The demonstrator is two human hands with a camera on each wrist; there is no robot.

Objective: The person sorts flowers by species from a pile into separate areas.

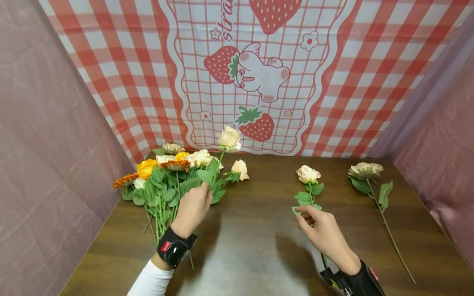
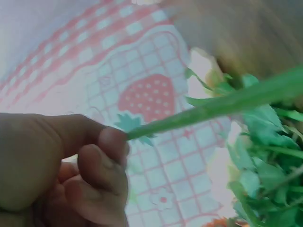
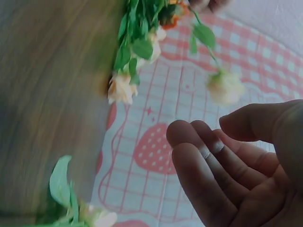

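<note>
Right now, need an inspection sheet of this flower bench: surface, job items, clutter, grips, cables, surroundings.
Surface: dark wooden table, glare patch at the near middle.
Job's things: mixed bouquet of cream and orange flowers at left; one cream rose lying at centre right.
Clutter: a pale flower with a long stem lying apart at far right.
Grips: left hand pinches a green stem at the bouquet; right hand is relaxed, empty, over the cream rose's stem.
Cables: nothing seen.
Surroundings: strawberry-print checked cloth behind, mauve sheets at both sides.
</note>
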